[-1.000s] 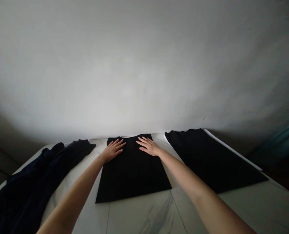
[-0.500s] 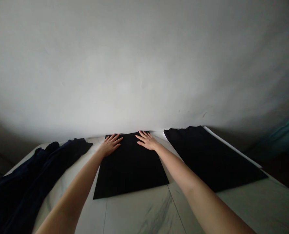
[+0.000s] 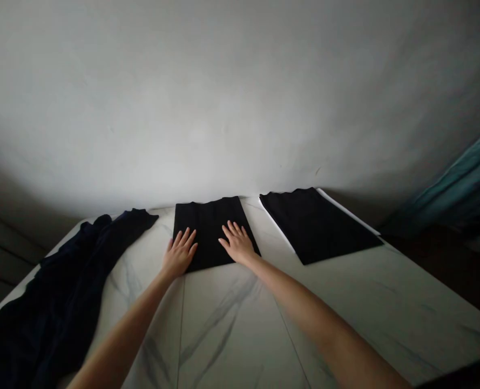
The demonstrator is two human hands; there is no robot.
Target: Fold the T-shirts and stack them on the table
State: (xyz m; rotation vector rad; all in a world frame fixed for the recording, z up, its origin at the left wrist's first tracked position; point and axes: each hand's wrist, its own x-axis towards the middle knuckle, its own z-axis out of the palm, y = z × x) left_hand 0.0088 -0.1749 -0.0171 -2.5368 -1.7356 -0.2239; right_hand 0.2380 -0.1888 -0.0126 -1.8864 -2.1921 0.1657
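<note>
A flat black rectangle, which looks like folded cloth (image 3: 209,221), lies on the marble-patterned table against the wall. My left hand (image 3: 178,254) rests with spread fingers on its near left part, the palm over the edge. On the near right part lies my right hand (image 3: 238,243), flat, its fingers also apart. Neither hand grips anything. The far edge of the black cloth is slightly wavy.
A crumpled dark navy garment (image 3: 69,281) covers the table's left side. To the right, a second black cloth piece (image 3: 318,224) lies over something white (image 3: 349,210). The grey wall (image 3: 223,108) bounds the table (image 3: 223,324); teal fabric (image 3: 458,183) hangs at far right.
Both hands have slid over the black cloth from its far edge to its near edge, staying flat. The head view has shifted, so the table shows higher up and more of it is seen.
</note>
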